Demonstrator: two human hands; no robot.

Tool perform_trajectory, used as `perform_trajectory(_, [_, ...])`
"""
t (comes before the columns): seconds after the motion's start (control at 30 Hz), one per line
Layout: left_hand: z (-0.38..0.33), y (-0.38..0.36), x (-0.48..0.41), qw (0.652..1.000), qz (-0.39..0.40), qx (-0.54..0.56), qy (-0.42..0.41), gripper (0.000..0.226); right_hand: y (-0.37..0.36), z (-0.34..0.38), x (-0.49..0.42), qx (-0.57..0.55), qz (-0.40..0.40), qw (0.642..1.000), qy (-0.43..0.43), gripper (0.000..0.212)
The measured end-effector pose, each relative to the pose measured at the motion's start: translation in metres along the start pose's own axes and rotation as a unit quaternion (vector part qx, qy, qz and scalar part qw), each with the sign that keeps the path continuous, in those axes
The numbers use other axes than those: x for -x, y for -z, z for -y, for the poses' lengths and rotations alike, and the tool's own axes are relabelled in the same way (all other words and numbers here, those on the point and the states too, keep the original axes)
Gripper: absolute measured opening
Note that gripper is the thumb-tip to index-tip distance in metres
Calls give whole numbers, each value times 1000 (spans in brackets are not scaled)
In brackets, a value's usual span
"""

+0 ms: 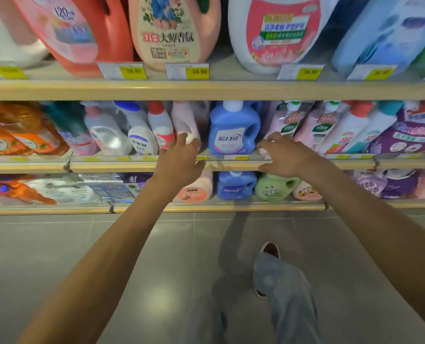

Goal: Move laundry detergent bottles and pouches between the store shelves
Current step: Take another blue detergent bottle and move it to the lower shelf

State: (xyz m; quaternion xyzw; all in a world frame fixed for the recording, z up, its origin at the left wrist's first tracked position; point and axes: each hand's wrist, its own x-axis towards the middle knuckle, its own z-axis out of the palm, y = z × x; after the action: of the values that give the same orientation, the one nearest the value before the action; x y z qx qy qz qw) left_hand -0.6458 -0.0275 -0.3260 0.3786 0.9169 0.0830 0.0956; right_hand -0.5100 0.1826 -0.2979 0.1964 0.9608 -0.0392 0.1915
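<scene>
Reaching toward blue bottle (pixel 233 131) on middle shelf (pixel 107 167). Left hand (pixel 179 161) at its 8 o'clock, right hand (pixel 282 157) at 4 o'clock; both spread, loosely curved, holding nothing. Judgement: this transfer not yet begun; grasp, lift, placing on another shelf all remain.

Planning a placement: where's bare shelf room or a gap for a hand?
Top shelf: bare board between the peach floral bottle and the white red-label bottle. Middle shelf: narrow dark gaps either side of the blue bottle. Crowded: bottles packed left of the pale pink bottle, pink pouches packed to the right.
</scene>
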Motion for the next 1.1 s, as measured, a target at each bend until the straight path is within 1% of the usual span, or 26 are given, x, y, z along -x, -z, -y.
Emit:
perform_trajectory(0.1, [-4,36,21,1000,-3,-5,-7,47,31,9,28,5,4,1000,-6,68])
perform_trajectory(0.4, [-30,146,90,999,0,-40,-16,44,112,32,120,-11,-26,1000,-6,69])
perform_trajectory(0.57, [-49,207,113,1000,-15,-1,-12,41,154,35,169,-14,-36,999,-7,66])
perform_trajectory(0.67, [-67,243,122,1000,-23,4,-13,41,181,32,190,-7,-41,999,-10,66])
perform_trajectory(0.8, [-90,275,129,998,-58,-24,-22,44,213,31,207,-8,-63,998,-15,56])
perform_trajectory(0.97, [-118,306,143,994,-95,-60,-20,47,246,24,234,-8,-126,992,12,65])
perform_trajectory(1.1, [-129,321,158,989,-145,-38,-17,45,268,16,262,14,-168,985,26,67])
